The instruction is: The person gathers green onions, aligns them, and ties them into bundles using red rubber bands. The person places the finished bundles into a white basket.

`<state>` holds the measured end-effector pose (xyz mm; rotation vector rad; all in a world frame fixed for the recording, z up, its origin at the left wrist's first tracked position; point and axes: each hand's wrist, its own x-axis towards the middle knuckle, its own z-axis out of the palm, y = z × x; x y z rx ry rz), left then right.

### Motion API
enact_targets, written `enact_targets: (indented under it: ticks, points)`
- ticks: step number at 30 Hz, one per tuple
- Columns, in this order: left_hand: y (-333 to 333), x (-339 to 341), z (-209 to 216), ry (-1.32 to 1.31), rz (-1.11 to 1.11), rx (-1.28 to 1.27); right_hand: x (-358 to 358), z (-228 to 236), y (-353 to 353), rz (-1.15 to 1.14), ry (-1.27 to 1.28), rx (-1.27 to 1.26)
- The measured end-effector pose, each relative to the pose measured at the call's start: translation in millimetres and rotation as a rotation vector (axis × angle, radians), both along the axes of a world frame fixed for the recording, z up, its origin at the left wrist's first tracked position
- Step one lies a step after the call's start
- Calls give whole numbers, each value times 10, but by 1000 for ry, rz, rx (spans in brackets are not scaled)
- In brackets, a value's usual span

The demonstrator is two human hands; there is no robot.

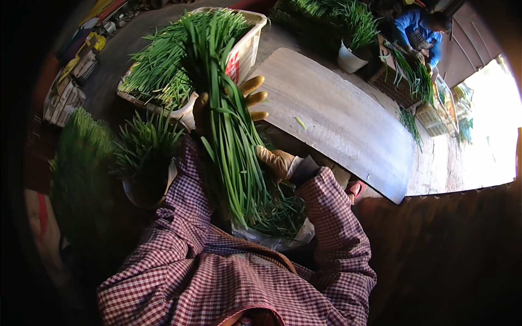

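Observation:
A long bunch of garlic chives [231, 130] lies slantwise across my left hand [254, 99], which wears a yellowish work glove. The thumb shows on the bunch's left side, and the fingers come out from behind it on the right. My right hand [277, 162], in a pale glove, is at the bunch's right edge lower down. Its fingers look curled closed against the leaves; what they pinch, if anything, is hidden. Below the bunch, loose dark green leaves [285, 214] lie over clear plastic [272, 239] at my lap.
A white crate [254, 41] heaped with cut chives [163, 65] stands ahead. To its right slopes a broad metal sheet [337, 119]. At left, more chives [147, 136] stand in a dark container. Far right, a person in blue [418, 35] handles greens over crates.

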<state>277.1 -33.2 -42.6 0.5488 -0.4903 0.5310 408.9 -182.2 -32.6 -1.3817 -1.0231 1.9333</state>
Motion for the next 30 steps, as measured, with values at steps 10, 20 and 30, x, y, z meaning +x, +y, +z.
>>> enact_targets:
  ticks: [10, 20, 30]
  points:
    - [359, -326, -61, -115, -11, 0, 484, -503, -577, -892, 75, 467]
    - [474, -352, -79, -218, -13, 20, -142, -478, -729, -989, -151, 757]
    - [358, -399, -16, -94, 188, -155, -459, -283, -780, -684, -395, 799]
